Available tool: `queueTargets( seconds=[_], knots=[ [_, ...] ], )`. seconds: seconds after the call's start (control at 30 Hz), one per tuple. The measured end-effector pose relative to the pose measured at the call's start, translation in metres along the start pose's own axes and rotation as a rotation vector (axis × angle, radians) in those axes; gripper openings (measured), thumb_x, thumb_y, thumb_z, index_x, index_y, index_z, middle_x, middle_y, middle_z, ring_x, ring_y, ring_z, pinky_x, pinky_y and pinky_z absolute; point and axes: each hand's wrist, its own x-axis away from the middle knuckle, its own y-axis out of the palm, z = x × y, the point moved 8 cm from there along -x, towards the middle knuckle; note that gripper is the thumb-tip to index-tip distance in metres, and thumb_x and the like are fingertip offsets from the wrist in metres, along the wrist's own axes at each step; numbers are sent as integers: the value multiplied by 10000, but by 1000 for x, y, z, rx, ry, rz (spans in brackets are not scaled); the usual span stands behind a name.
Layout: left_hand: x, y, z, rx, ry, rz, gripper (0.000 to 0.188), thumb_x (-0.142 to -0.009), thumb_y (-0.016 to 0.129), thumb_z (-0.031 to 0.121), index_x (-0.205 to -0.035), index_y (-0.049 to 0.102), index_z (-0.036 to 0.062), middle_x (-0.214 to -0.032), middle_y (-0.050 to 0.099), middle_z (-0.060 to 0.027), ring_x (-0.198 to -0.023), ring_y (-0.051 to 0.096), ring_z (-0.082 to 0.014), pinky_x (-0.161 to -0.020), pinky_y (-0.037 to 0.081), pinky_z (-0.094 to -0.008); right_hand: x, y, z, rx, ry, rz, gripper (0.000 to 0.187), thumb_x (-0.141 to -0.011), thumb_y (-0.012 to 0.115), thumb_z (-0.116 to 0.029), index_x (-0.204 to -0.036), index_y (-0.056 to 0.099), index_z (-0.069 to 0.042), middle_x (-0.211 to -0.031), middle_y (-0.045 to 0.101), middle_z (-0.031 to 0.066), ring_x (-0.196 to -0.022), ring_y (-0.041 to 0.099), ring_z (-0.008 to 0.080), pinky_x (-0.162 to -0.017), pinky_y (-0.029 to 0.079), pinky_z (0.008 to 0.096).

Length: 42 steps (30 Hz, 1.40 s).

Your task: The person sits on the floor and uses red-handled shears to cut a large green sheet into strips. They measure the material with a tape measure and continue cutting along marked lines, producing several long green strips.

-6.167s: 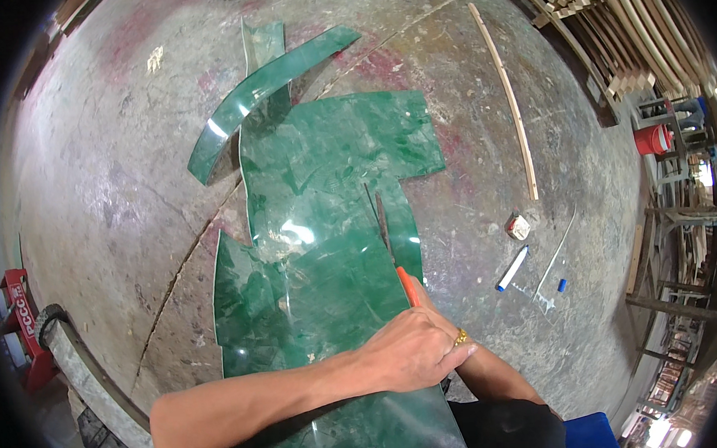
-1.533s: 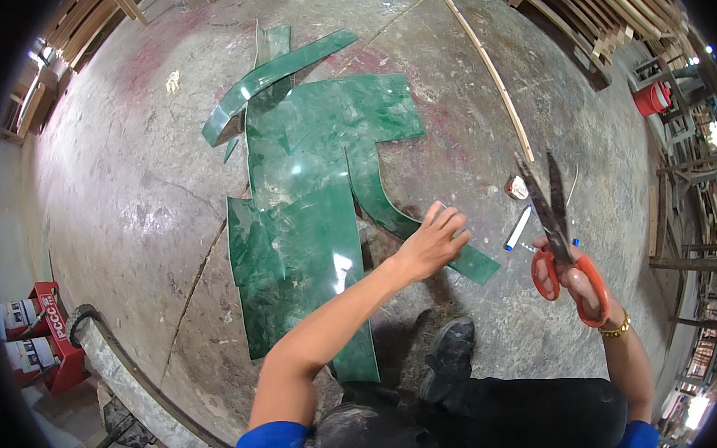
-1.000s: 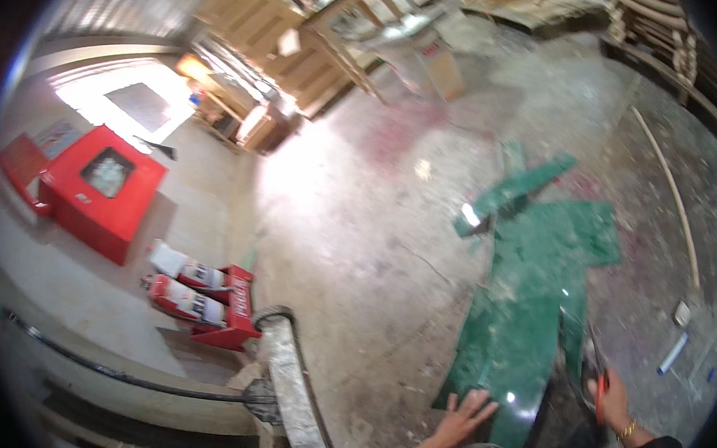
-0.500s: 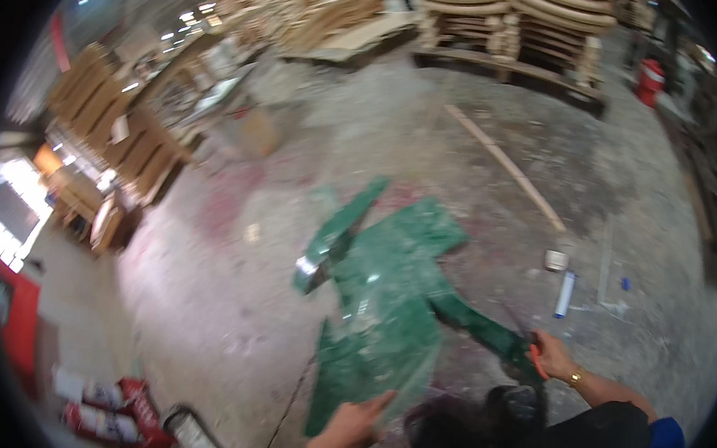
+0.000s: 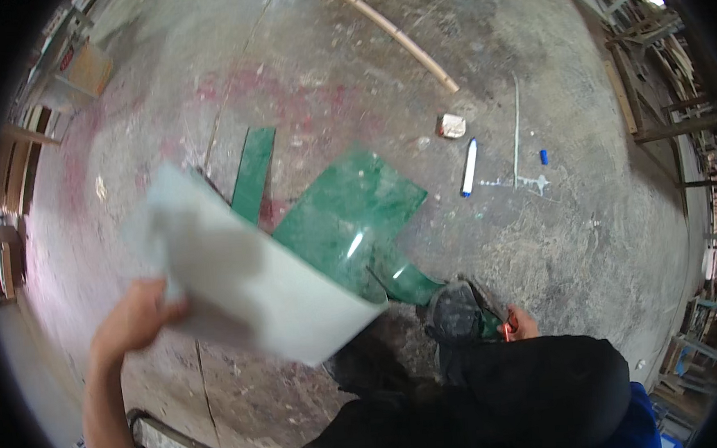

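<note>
- Left hand (image 5: pixel 138 315): raised at lower left, fingers closed on the left edge of the sheet (image 5: pixel 246 272). The sheet is lifted off the floor and flipped, so its pale, whitish underside faces the camera; the view is motion-blurred.
- The sheet's far end, up and to the right of the hand, shows its glossy green face (image 5: pixel 350 216) and still seems to lie low over the concrete floor (image 5: pixel 325 78). Whether it touches the floor cannot be told.
- Long axis of the sheet: runs from the left hand at lower left toward upper right. The held end is high, the green end low.
- Right hand (image 5: pixel 519 327): low, beside the dark shoe (image 5: pixel 454 312), just right of the sheet's near corner. It grips something with an orange-red handle (image 5: pixel 508 327), probably scissors; the blades are hidden, so the tool is uncertain. The fingers look closed.
- The hands are well apart, with the sheet and the shoe between them. The left hand is the one on the sheet; the right is near its lower right edge, not touching it.
- A loose green strip (image 5: pixel 253 174) lies flat on the floor behind the lifted sheet.
- Farther right on the floor: a white marker with a blue cap (image 5: pixel 469 168), a small pale block (image 5: pixel 450 125) and a small blue cap (image 5: pixel 543 157).
- A long pale cane (image 5: pixel 392 33) lies diagonally at the top.
</note>
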Motion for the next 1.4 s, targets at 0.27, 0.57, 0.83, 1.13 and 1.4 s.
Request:
queueTargets(
  seconds=[0.27, 0.57, 0.83, 1.13, 1.4],
  knots=[
    [-111, 58, 43, -301, 95, 833, 551, -775, 496, -1, -1310, 466, 131, -1401, 361, -178, -1320, 302, -360, -1037, 247, -572, -70, -37, -102, -106, -98, -97, 480, -802, 699, -332, -1088, 491, -8, -805, 558, 122, -750, 554, 245, -682, 452, 360],
    [-84, 161, 174, -323, 273, 370, 922, -573, 750, 564, -1257, 470, 12, -1393, 359, -191, -1367, 188, -398, -1016, 101, -715, -76, -27, -231, 76, -262, -861, 595, -911, 392, -600, -972, 444, -11, -731, 509, 138, -683, 547, 292, -660, 442, 423],
    [-103, 153, 109, -29, 407, 327, 726, -532, 783, 549, -969, 552, 17, -1038, 507, -138, -1234, 373, -381, -992, 179, -696, -50, 5, -246, 131, -33, -1252, 566, -922, 395, -573, -1011, 459, -17, -766, 543, 157, -737, 576, 307, -691, 442, 404],
    [-128, 146, 100, 205, 558, 309, 595, -483, 803, 483, -762, 518, 42, -808, 450, -91, -838, 447, -299, -951, 318, -477, -19, 57, -217, -42, 140, -1185, 488, -924, 478, -455, -1041, 430, 17, -835, 537, 166, -789, 567, 286, -711, 446, 378],
    [-135, 134, 101, 338, 616, 296, 542, -466, 814, 436, -641, 472, 54, -662, 398, -60, -680, 401, -257, -728, 336, -361, -21, 65, -227, -147, 144, -1129, 467, -906, 534, -384, -1062, 433, 44, -810, 535, 183, -752, 566, 321, -690, 445, 396]
  ],
)
